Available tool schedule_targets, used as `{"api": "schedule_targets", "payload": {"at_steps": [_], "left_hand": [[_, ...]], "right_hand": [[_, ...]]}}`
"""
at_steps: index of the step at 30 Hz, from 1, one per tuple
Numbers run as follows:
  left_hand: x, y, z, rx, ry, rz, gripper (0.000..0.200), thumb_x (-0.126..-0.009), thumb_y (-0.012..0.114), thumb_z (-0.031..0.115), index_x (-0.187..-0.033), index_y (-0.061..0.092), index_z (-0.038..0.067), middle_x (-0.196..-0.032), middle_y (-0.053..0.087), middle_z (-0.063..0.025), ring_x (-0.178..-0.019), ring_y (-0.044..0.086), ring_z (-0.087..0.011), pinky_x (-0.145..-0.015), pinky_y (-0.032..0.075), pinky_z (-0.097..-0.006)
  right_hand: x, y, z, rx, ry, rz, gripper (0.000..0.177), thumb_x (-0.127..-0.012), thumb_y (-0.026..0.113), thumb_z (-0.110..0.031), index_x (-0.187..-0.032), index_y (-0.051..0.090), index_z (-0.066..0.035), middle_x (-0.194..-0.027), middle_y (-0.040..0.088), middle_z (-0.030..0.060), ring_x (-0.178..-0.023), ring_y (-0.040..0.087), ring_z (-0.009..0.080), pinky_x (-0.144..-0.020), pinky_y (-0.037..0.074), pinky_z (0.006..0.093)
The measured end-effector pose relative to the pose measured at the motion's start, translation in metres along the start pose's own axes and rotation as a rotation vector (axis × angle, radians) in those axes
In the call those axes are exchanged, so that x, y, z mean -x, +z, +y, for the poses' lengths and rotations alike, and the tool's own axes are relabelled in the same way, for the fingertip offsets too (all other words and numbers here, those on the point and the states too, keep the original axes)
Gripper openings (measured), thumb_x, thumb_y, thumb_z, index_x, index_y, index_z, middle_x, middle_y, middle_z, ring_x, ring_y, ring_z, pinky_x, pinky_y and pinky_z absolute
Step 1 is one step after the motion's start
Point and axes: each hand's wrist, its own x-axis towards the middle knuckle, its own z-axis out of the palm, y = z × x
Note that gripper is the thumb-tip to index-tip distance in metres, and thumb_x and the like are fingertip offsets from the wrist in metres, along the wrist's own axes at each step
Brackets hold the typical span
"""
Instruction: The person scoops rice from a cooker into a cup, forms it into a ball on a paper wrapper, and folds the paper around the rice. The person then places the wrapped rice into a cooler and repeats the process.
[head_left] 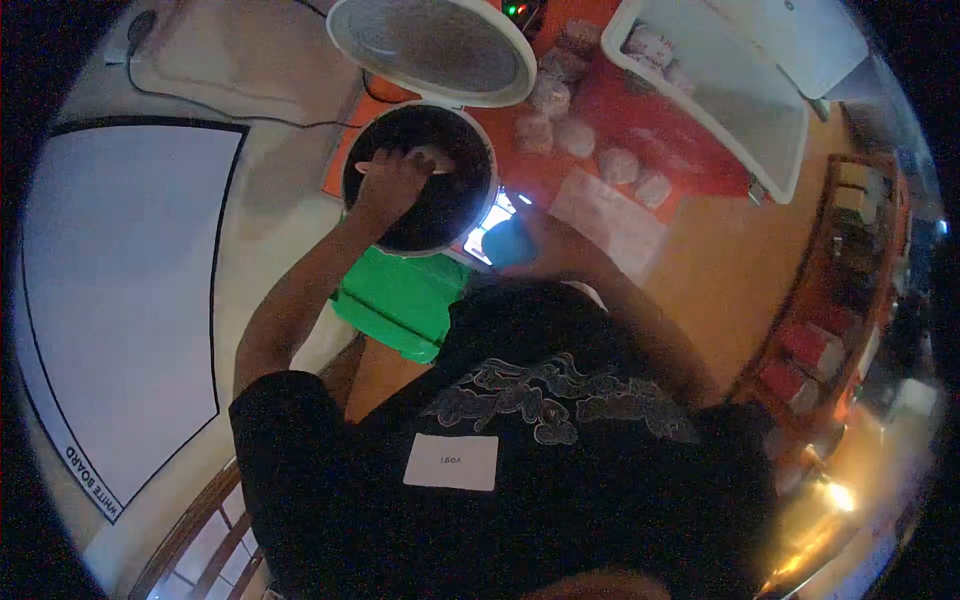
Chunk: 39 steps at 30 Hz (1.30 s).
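Over the dark inside of a round pot (462, 222), my left hand (400, 183) has its fingers curled around a pale utensil (436, 158); its lower part is unclear. The pot's light lid (430, 50) stands raised behind it. To the right of the pot, my right hand (525, 240) is dim and blurred. It is beside a teal object (507, 243) and a brightly lit surface (488, 232). Whether its fingers grip the teal object cannot be made out.
Several wrapped round packs (574, 137) lie on the red table cover (640, 125). A white bin (790, 150) stands at the back right. A green box (400, 300) is below the pot. At left are a whiteboard (130, 290) and a cable (270, 121); a shelf (800, 280) is at right.
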Motion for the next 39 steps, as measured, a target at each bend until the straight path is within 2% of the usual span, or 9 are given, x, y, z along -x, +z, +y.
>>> {"api": "schedule_targets", "payload": {"at_steps": [9,11,15,18,20,26,29,32,39], "left_hand": [[-0.021,-0.007,0.031,0.143,-0.062,-0.019,0.031,-0.087,0.053,0.021,-0.115,0.064,0.016,-0.111,0.064,-0.0096,-0.092,0.065,-0.0272,-0.073,0.055,-0.0602],[-0.034,-0.05,0.021,0.301,-0.045,-0.297,0.028,-0.087,0.052,0.021,-0.111,0.066,0.015,-0.11,0.064,-0.0104,-0.094,0.064,-0.0292,-0.076,0.053,-0.0648],[-0.039,-0.031,0.017,0.272,-0.11,-0.187,0.032,-0.09,0.052,0.029,-0.118,0.061,0.017,-0.114,0.062,-0.0086,-0.092,0.062,-0.0365,-0.086,0.048,-0.0588],[-0.024,-0.019,0.016,0.367,-0.071,-0.099,0.029,-0.089,0.051,0.021,-0.112,0.067,0.014,-0.111,0.064,-0.012,-0.101,0.064,-0.0324,-0.075,0.051,-0.0657],[-0.021,-0.023,0.005,0.331,-0.208,-0.365,0.029,-0.088,0.052,0.02,-0.112,0.067,0.019,-0.107,0.067,-0.0122,-0.1,0.065,-0.0332,-0.074,0.049,-0.0666],[-0.012,-0.01,0.012,0.196,-0.238,0.014,0.03,-0.087,0.052,0.018,-0.114,0.066,0.019,-0.098,0.07,-0.0126,-0.083,0.069,-0.0339,-0.076,0.054,-0.053],[-0.014,-0.03,0.004,0.363,-0.178,-0.376,0.032,-0.096,0.043,0.028,-0.114,0.064,0.011,-0.092,0.069,-0.0199,-0.083,0.067,-0.0368,-0.073,0.053,-0.0531],[-0.013,-0.016,-0.004,0.368,-0.27,-0.042,0.031,-0.094,0.045,0.025,-0.11,0.065,0.008,-0.088,0.068,-0.0209,-0.076,0.068,-0.0369,-0.073,0.053,-0.0531],[0.018,-0.013,-0.02,0.377,-0.09,-0.238,0.027,-0.091,0.047,0.022,-0.104,0.065,0.006,-0.083,0.069,-0.0183,-0.073,0.068,-0.0351,-0.069,0.052,-0.0525]], "right_hand": [[0.002,0.028,0.008,0.036,-0.01,-0.094,0.125,-0.066,0.083,-0.045,-0.15,0.002,0.001,-0.126,0.054,0.0268,-0.113,0.056,0.0376,-0.098,0.045,0.0445],[0.005,0.019,0.0,-0.038,-0.055,-0.066,0.126,-0.066,0.083,-0.045,-0.15,0.001,0.0,-0.125,0.054,0.0269,-0.112,0.056,0.0379,-0.098,0.045,0.0445],[0.012,0.015,0.004,-0.049,-0.008,-0.028,0.128,-0.066,0.083,-0.042,-0.15,-0.003,0.0,-0.123,0.056,0.0262,-0.111,0.057,0.0371,-0.097,0.046,0.0439],[0.021,0.011,-0.02,-0.153,-0.049,-0.034,0.123,-0.071,0.082,-0.032,-0.15,-0.007,-0.001,-0.12,0.06,0.0212,-0.111,0.059,0.0326,-0.099,0.044,0.0426],[0.017,0.014,-0.014,-0.24,-0.097,-0.04,0.118,-0.075,0.08,-0.023,-0.15,-0.009,0.0,-0.118,0.064,0.0166,-0.111,0.06,0.0283,-0.101,0.043,0.0414],[0.014,0.024,-0.003,-0.195,0.009,-0.04,0.128,-0.067,0.084,-0.039,-0.15,-0.006,-0.001,-0.122,0.059,0.0238,-0.112,0.058,0.0349,-0.098,0.046,0.0436],[0.006,0.016,-0.011,-0.073,0.031,-0.043,0.131,-0.067,0.085,-0.038,-0.15,-0.009,-0.002,-0.121,0.06,0.0229,-0.11,0.059,0.0349,-0.097,0.047,0.0437],[0.008,0.019,-0.008,-0.104,-0.004,-0.048,0.131,-0.067,0.085,-0.04,-0.15,-0.011,-0.003,-0.124,0.058,0.0237,-0.112,0.058,0.0355,-0.098,0.046,0.0437],[0.008,0.028,-0.003,-0.089,-0.056,-0.059,0.131,-0.07,0.084,-0.037,-0.148,-0.016,-0.002,-0.127,0.056,0.025,-0.111,0.059,0.0344,-0.099,0.046,0.0422]]}}
